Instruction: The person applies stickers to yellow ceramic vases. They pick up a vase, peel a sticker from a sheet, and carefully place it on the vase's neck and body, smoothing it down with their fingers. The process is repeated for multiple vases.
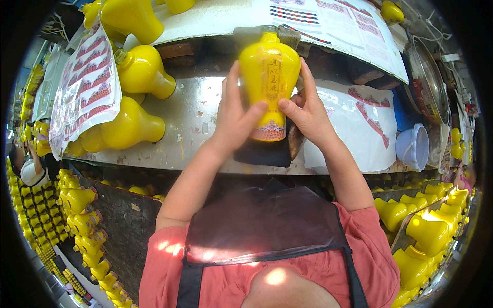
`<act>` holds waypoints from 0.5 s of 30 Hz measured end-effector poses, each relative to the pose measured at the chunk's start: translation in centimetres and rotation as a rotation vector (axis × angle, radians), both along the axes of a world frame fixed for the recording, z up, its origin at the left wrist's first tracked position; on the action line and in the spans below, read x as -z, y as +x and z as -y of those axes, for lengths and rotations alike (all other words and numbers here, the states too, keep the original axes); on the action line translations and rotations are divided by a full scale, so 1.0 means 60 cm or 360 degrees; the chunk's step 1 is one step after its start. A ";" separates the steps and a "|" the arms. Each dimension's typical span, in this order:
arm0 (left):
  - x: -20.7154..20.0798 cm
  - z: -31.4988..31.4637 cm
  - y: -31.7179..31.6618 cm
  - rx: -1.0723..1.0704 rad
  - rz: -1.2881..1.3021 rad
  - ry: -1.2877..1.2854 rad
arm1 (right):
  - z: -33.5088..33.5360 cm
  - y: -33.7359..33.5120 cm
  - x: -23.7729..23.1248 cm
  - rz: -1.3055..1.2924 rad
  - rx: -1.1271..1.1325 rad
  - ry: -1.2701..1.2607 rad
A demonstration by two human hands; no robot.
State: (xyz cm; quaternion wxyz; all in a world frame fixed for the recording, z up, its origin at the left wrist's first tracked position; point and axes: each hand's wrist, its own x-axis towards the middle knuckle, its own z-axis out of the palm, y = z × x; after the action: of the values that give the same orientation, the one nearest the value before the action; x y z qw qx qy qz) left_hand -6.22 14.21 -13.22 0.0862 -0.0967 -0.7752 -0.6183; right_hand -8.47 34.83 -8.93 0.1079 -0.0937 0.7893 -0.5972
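A glossy yellow bottle [269, 66] with a narrow neck and broad shoulders is held between both hands, its neck toward the far side. Its front carries a panel of dark characters, and a red-and-blue patterned band runs round the base. My left hand [237, 110] wraps the bottle's left side, thumb lying on the front. On the right side, my right hand [310, 108] grips it likewise, with its thumb pressing the lower front. Beneath the bottle is a dark pad [264, 155] on the worktable; a dark block [290, 37] lies behind the neck.
Yellow bottles [136, 124] lie at the left, partly under a decal sheet [88, 82]. Another sheet [354, 141] with patterned strips lies right, beside a small pale bucket [412, 147] and a metal basin [427, 77]. A raised white board [215, 23] spans the back. Bottle rows [429, 233] flank me.
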 end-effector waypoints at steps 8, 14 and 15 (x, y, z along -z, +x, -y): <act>-0.017 -0.001 0.001 0.0183 0.0199 0.0695 | -0.005 -0.004 0.003 0.0063 -0.0048 -0.0148; -0.013 -0.010 -0.005 0.0030 0.0147 0.0421 | 0.004 0.000 0.003 0.0003 -0.0008 -0.0137; -0.015 -0.010 -0.003 0.0035 0.0165 0.0432 | 0.003 0.000 0.003 0.0033 -0.0022 -0.0121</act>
State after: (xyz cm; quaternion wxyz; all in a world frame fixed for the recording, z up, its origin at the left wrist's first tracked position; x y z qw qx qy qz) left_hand -6.43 14.79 -12.33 0.0516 -0.0605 -0.6867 -0.7226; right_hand -8.44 34.62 -9.13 0.1167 -0.0970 0.7642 -0.6268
